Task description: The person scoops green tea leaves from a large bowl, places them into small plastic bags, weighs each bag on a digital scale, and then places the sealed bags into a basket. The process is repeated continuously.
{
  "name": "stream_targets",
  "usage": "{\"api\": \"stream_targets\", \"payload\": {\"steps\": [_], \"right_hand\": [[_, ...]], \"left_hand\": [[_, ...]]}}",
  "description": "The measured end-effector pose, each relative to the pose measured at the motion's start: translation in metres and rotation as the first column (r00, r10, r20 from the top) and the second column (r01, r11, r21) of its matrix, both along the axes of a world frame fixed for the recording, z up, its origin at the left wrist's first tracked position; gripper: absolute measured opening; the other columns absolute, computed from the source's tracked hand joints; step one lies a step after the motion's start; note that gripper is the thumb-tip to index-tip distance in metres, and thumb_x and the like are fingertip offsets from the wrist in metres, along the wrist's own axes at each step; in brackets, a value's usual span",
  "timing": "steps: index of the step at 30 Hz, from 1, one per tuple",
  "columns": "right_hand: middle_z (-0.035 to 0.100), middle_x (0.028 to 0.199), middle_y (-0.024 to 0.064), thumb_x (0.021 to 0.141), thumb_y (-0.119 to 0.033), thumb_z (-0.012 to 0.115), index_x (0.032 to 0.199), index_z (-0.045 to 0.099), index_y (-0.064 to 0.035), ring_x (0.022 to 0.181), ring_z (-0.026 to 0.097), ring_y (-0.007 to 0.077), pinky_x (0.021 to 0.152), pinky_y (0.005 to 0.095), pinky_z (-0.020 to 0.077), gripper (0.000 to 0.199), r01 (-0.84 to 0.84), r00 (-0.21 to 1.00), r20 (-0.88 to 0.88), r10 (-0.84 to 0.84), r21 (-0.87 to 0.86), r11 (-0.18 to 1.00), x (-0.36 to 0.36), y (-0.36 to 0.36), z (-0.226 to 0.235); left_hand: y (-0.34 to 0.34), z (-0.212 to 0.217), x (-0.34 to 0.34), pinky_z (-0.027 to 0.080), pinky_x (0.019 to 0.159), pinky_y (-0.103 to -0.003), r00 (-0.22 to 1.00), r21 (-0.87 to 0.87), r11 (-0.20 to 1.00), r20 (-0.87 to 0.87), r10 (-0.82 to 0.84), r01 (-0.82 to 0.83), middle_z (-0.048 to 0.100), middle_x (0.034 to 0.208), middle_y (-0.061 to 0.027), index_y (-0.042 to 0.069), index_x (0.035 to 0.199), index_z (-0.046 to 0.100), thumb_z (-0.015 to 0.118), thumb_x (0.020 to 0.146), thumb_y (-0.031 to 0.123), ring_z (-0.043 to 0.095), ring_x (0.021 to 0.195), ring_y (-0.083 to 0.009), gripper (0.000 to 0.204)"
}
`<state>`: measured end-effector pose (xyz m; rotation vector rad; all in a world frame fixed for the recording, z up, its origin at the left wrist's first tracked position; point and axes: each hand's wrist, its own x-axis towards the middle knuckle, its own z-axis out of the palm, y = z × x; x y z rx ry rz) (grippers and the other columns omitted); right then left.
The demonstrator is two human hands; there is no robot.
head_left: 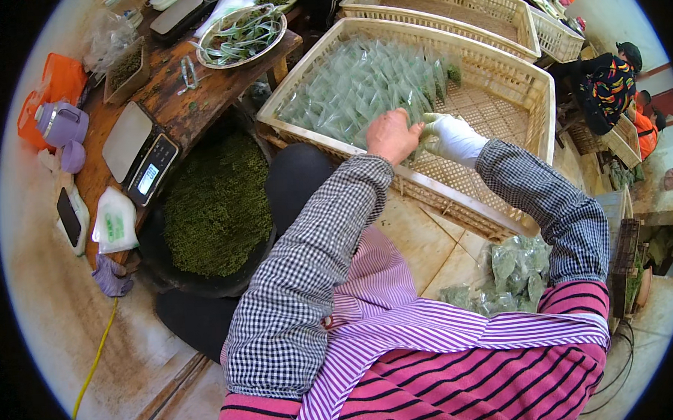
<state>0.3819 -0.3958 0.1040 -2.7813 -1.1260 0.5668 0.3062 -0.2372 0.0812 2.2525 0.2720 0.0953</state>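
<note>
My bare left hand (394,136) and my white-gloved right hand (455,139) come together over the near rim of a cream plastic crate (549,118). Both have curled fingers, pinched close to each other; whatever lies between them is hidden. The glove's fingertips look greenish. Just beyond my left hand, many small clear plastic bags (368,77) with green contents stand in tight rows, filling the crate's left part. Its latticed floor (490,117) shows on the right.
At left, a wooden table (204,92) holds a digital scale (142,155), white plastic bags (114,220) and a basket (240,38). A dark tub of green grains (216,208) sits below. Filled bags (508,274) lie by my right forearm. People (608,78) sit at far right.
</note>
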Motion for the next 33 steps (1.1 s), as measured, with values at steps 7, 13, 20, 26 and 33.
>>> {"api": "stream_targets", "payload": {"steps": [7, 13, 20, 26, 33], "right_hand": [[0.037, 0.143, 0.0172, 0.074, 0.000, 0.054, 0.102, 0.069, -0.0183, 0.135, 0.026, 0.0410, 0.106, 0.0556, 0.0249, 0.037, -0.149, 0.987, -0.065, 0.144, -0.068, 0.987, 0.000, 0.002, 0.023], [0.023, 0.151, 0.0116, 0.079, -0.007, 0.059, 0.109, 0.067, -0.0224, 0.140, 0.012, 0.0392, 0.105, 0.0687, 0.0097, 0.035, -0.174, 0.983, -0.011, 0.185, -0.401, 0.899, -0.001, 0.027, -0.003], [0.024, 0.151, 0.0081, 0.080, -0.013, 0.060, 0.114, 0.065, -0.0269, 0.140, 0.014, 0.0388, 0.105, 0.0684, 0.0113, 0.037, -0.082, 0.996, -0.055, 0.064, -0.425, 0.902, 0.007, 0.033, 0.008], [0.017, 0.153, 0.0097, 0.075, -0.011, 0.062, 0.115, 0.064, -0.0321, 0.140, 0.012, 0.0387, 0.104, 0.0693, 0.0132, 0.045, -0.232, 0.973, -0.070, 0.221, -0.353, 0.906, 0.010, 0.031, 0.010], [0.011, 0.155, 0.0066, 0.080, -0.010, 0.059, 0.121, 0.061, -0.0277, 0.141, 0.011, 0.0350, 0.105, 0.0685, 0.0116, 0.044, -0.217, 0.934, 0.127, 0.335, -0.542, 0.812, -0.002, 0.043, -0.007]], "left_hand": [[-0.002, -0.043, 0.011, 0.051, 0.071, -0.041, 0.998, 0.010, 1.000, -0.068, -0.013, 0.014, 0.068, 0.080, -0.0115, 0.011, 0.083, 0.072, 0.061, 0.076, 0.028, 0.065, 0.078, -0.0307, 0.020], [0.005, -0.042, 0.007, 0.051, 0.070, -0.039, 0.997, -0.063, 0.998, -0.070, -0.008, 0.004, 0.068, 0.080, -0.0137, 0.007, 0.082, 0.071, 0.059, 0.073, 0.022, 0.065, 0.077, -0.0302, 0.021], [0.014, -0.049, 0.010, 0.052, 0.069, -0.037, 0.988, -0.126, 0.990, -0.145, 0.051, -0.070, 0.068, 0.076, -0.0130, 0.007, 0.078, 0.072, 0.064, 0.073, 0.024, 0.066, 0.073, -0.0274, 0.019], [0.015, -0.056, 0.011, 0.051, 0.069, -0.037, 0.993, -0.161, 0.986, -0.115, 0.032, -0.051, 0.068, 0.074, -0.0126, 0.007, 0.078, 0.072, 0.066, 0.072, 0.024, 0.066, 0.070, -0.0269, 0.019], [0.013, -0.050, 0.012, 0.051, 0.068, -0.036, 0.988, -0.088, 0.995, -0.153, 0.035, -0.049, 0.068, 0.075, -0.0130, 0.007, 0.080, 0.072, 0.066, 0.072, 0.022, 0.066, 0.070, -0.0270, 0.019]]}}
